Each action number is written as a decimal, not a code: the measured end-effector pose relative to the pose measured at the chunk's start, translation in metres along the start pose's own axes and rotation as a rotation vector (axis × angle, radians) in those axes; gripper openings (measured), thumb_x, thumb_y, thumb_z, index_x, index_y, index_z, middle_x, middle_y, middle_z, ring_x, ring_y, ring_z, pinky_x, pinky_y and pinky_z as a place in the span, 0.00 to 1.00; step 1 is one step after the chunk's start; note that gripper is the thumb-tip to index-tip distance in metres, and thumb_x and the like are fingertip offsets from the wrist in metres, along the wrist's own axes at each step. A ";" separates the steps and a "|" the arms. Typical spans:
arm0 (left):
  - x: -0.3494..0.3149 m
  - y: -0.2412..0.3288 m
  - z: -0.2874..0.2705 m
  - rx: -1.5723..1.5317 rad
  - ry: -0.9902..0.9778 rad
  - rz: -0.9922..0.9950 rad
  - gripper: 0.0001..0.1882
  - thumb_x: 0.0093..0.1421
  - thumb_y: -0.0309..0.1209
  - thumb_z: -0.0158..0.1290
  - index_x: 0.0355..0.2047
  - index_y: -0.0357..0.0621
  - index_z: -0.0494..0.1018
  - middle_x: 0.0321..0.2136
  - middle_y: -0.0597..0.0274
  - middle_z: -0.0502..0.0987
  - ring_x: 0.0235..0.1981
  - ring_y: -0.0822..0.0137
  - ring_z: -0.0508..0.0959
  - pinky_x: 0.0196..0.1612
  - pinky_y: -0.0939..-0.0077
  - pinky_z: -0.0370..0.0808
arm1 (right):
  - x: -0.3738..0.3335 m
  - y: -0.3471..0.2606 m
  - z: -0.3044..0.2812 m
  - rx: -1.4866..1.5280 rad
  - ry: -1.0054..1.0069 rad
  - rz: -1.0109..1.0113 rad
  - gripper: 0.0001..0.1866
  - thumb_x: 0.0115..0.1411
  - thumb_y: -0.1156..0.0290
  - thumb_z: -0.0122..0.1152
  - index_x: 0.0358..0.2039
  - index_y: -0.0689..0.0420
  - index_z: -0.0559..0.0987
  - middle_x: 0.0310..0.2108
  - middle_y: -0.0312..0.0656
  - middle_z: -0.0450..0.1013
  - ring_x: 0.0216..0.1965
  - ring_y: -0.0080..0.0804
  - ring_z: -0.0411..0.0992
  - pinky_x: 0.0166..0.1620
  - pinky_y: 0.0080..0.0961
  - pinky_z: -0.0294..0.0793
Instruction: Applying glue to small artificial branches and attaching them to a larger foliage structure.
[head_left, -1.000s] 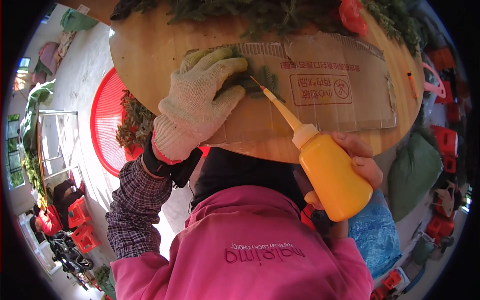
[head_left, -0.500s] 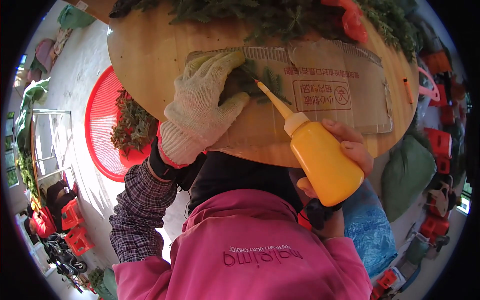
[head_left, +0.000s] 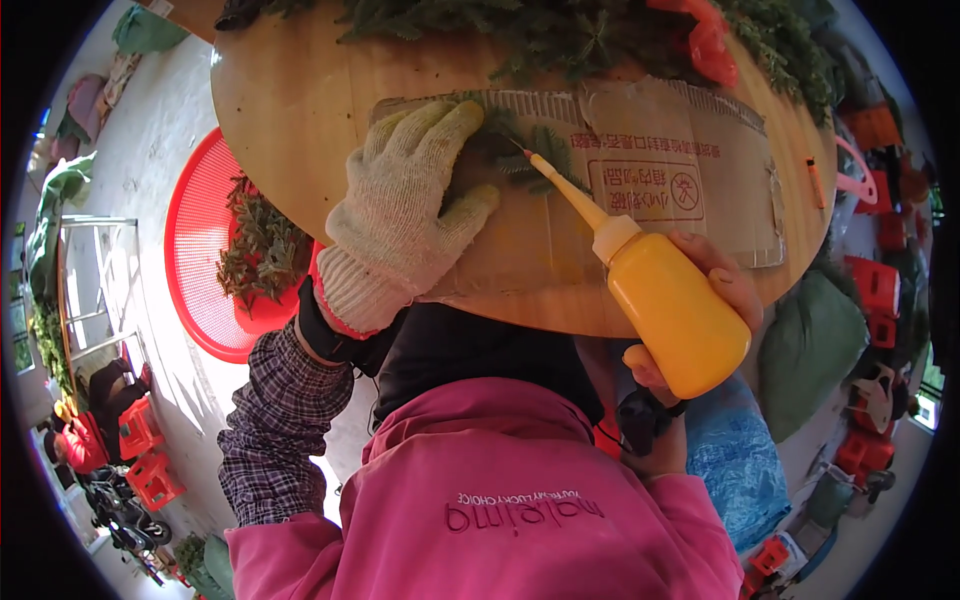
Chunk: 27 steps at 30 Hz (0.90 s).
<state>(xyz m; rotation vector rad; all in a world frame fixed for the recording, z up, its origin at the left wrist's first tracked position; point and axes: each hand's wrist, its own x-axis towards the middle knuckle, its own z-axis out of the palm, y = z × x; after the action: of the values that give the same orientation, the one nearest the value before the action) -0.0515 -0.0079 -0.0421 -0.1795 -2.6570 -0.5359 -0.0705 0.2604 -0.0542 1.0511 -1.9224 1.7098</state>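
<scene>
My left hand [head_left: 395, 215], in a knitted white glove with yellowish fingertips, lies over a sheet of cardboard [head_left: 715, 225]. Its thumb and fingers are spread apart, the fingertips beside a green fir sprig [head_left: 540, 160] on the cardboard; part of the sprig may be hidden under them. Bare and wrapped round a yellow squeeze bottle [head_left: 680, 310], my right hand [head_left: 735, 295] tilts it so the long tapered nozzle points up and left. The thin reddish tip of the nozzle is over the sprig. Whether anything flows out cannot be made out.
The cardboard lies on a round wooden table [head_left: 285, 110]. Piled fir branches [head_left: 560, 35] and a red plastic bag [head_left: 708, 45] lie along its far side. An orange marker [head_left: 815, 183] sits at right. A red mesh basket [head_left: 190, 250] with greenery stands on the left.
My right hand has drawn the bottle a little to the right, and the nozzle tip has shifted right over the sprig. My left hand has stayed almost in place.
</scene>
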 end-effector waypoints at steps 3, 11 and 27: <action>-0.001 0.001 -0.003 0.045 -0.028 0.039 0.28 0.55 0.35 0.61 0.57 0.42 0.73 0.56 0.50 0.75 0.58 0.47 0.73 0.57 0.56 0.71 | -0.002 0.000 0.001 0.056 0.038 0.064 0.47 0.47 0.54 0.83 0.58 0.54 0.60 0.54 0.63 0.70 0.51 0.51 0.75 0.54 0.44 0.78; 0.001 -0.001 -0.004 0.046 -0.064 0.086 0.26 0.56 0.35 0.60 0.55 0.41 0.74 0.56 0.49 0.74 0.58 0.46 0.73 0.57 0.56 0.71 | 0.001 0.008 0.006 0.127 0.132 0.098 0.47 0.47 0.55 0.83 0.59 0.56 0.61 0.55 0.62 0.69 0.54 0.52 0.74 0.55 0.45 0.78; 0.005 0.000 -0.008 0.002 -0.070 0.122 0.23 0.55 0.32 0.60 0.52 0.38 0.76 0.54 0.44 0.75 0.55 0.42 0.73 0.58 0.53 0.72 | 0.009 0.022 0.016 0.154 0.010 0.031 0.45 0.48 0.56 0.82 0.58 0.56 0.62 0.54 0.59 0.69 0.56 0.51 0.73 0.54 0.44 0.79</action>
<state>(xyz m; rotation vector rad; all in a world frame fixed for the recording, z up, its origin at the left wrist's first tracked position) -0.0532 -0.0111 -0.0331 -0.3642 -2.6926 -0.4960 -0.0886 0.2423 -0.0664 1.0689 -1.8343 1.9023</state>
